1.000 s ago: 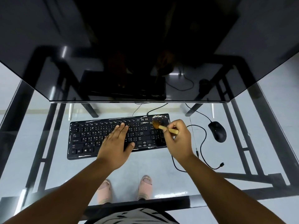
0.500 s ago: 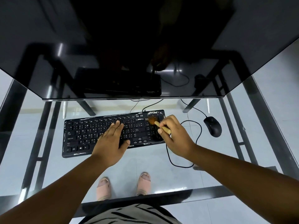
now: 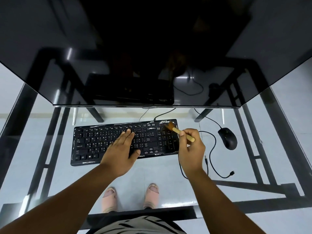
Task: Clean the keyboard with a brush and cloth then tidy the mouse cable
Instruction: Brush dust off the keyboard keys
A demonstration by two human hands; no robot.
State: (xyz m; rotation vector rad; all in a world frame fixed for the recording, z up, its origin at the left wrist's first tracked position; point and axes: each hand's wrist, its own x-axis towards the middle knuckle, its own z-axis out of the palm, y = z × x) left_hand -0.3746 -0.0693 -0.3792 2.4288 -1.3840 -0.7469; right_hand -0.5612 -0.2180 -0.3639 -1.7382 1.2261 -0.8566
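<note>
On the glass desk [image 3: 168, 174] your left hand [image 3: 121, 149] lies flat, fingers loose, across the keyboard [image 3: 94, 142] while your right hand [image 3: 191, 149] grips the brush [image 3: 177, 130], bristles at the keyboard's top-right corner, mouse [image 3: 228, 138] just beside.

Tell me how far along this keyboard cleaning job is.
Nothing looks finished. In hand: the right hand works the brush over the keyboard at its top right corner, while the left hand lies flat on the keys. Left: no cloth is visible, and the mouse cable lies loose beside the mouse.
</note>
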